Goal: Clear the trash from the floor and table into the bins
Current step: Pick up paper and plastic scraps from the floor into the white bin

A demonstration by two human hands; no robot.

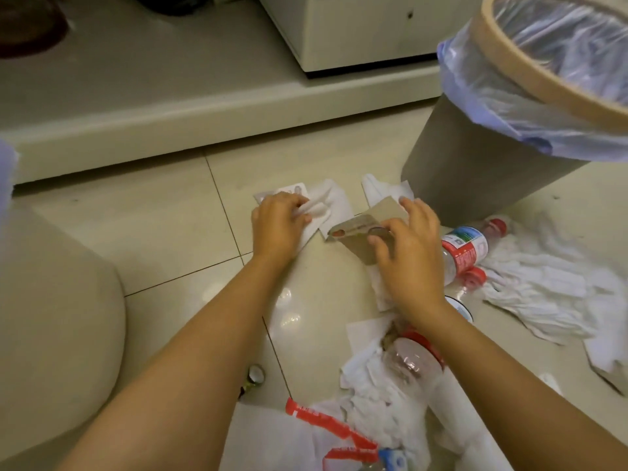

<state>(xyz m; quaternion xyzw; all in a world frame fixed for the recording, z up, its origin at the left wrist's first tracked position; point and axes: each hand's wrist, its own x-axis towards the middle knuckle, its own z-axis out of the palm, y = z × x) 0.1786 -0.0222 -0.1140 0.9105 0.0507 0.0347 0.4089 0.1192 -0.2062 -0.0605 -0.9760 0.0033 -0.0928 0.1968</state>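
Both hands gathering floor trash beside the bin [482, 171].
Left hand [277, 222] pinches tissue [328, 207]; right hand [406, 248] clamps cardboard [373, 220], likely one combined dump.

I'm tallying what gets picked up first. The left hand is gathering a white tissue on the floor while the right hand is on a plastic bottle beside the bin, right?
Not quite. In the head view the right hand is on a piece of brown cardboard, not a bottle; the bottle lies untouched just beyond it. The left hand is indeed gathering a white tissue on the floor, near the bin.
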